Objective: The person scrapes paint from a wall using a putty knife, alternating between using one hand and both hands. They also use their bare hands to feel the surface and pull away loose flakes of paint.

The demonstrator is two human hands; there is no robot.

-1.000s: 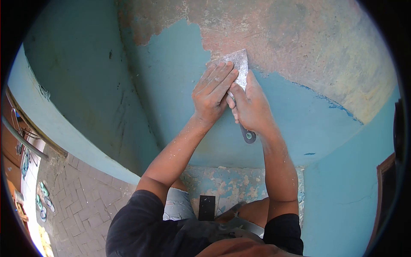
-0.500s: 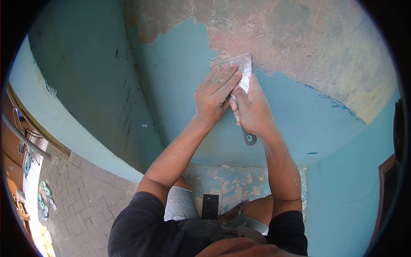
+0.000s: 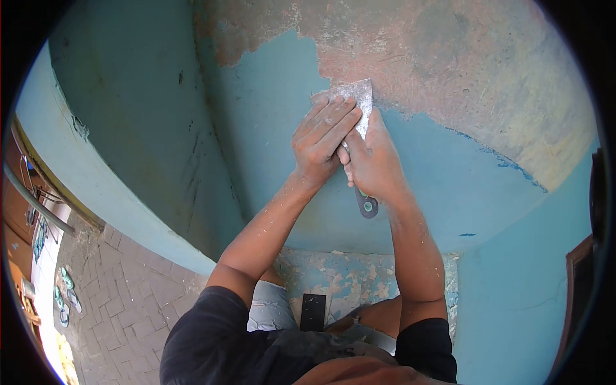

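A putty knife (image 3: 367, 96) lies with its wide metal blade against the wall, at the border between blue paint (image 3: 276, 77) and bare, pinkish plaster (image 3: 410, 58). My right hand (image 3: 375, 157) is wrapped round its dark handle, whose end with a hole shows below the palm. My left hand (image 3: 324, 141) rests with its fingers stretched and close together on the blade's left part, touching my right hand. Part of the blade is hidden under the left fingers.
A blue wall edge (image 3: 128, 192) curves down the left side. Sandals (image 3: 65, 295) lie on the paving (image 3: 128, 289) at lower left. Below my hands are a ledge with flaking paint (image 3: 346, 276) and a dark rectangular object (image 3: 313, 312). A dark frame (image 3: 579, 282) stands at right.
Both hands and the putty knife have shifted slightly left relative to the wall. The grip looks the same, and the view has moved a little.
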